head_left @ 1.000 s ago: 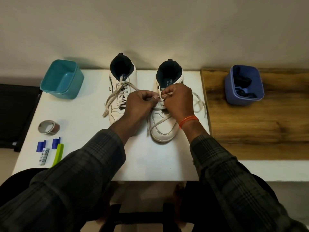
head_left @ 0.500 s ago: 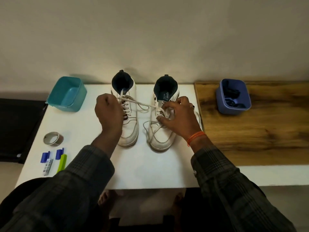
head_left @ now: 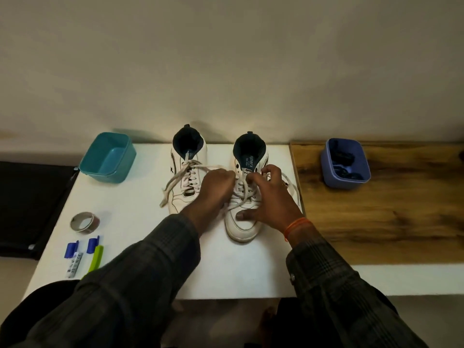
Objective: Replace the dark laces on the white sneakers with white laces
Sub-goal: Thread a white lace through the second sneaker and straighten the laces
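Two white high-top sneakers stand upright side by side at frame centre, toes toward the lower edge, dark collar linings facing up. Left sneaker (head_left: 187, 182): threaded with a white lace (head_left: 175, 182) whose loose ends trail down its left side onto the surface; one strand runs rightward toward the other shoe. Right sneaker (head_left: 244, 209): blue tongue label visible, its white lace (head_left: 241, 197) crossing the eyelets and looping loosely off its right side. Dark laces (head_left: 344, 164) lie bundled inside a blue-violet tub (head_left: 334, 180) at the right of the frame, well apart from both shoes.
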